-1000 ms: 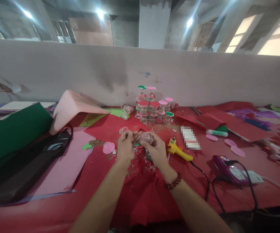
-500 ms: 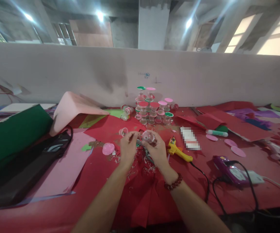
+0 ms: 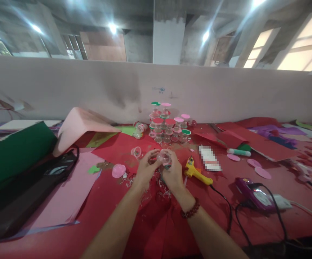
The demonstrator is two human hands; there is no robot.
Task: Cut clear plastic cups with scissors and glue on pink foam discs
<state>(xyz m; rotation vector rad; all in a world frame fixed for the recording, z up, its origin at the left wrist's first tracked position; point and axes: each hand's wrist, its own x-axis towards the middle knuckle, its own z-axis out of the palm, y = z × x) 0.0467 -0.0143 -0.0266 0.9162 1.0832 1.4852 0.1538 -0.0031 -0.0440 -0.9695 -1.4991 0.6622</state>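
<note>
Between both hands, at the middle of the table, is a small clear plastic piece, like a cup or bottle bottom. My right hand is closed around its right side. My left hand has its fingers curled against the left side, the thumb reaching toward it. Some greenish bits show just below the piece, partly hidden by the fingers. To the left stand a clear cup and a pink domed piece. A yellow glue gun lies close to my right hand.
Behind the hands, clear plastic pieces topped with coloured discs form a stack. On the right are a purple power strip with cables, a glue stick or marker and pink discs. A black bag and pink sheet lie left.
My left hand, pinched beside the plastic piece before, now has its fingers around the piece's left side. The piece has been turned in my hands. The whole view has shifted slightly downward.
</note>
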